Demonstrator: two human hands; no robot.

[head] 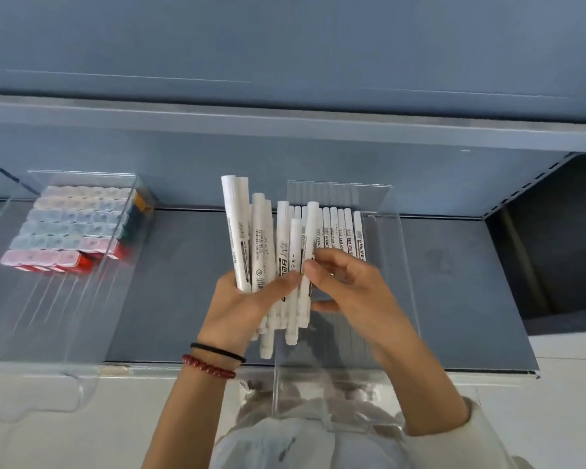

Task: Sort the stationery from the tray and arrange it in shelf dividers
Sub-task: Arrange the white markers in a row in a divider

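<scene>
Left hand (241, 299) around white markers (251, 231)

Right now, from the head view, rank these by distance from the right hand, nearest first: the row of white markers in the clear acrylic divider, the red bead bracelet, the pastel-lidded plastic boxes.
1. Row of white markers, just beyond the right hand.
2. Red bead bracelet, on the left wrist.
3. Pastel-lidded plastic boxes, at the far left.

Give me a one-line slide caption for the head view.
Left hand grips a bundle of white markers while the right hand pinches one over the clear divider.
</scene>
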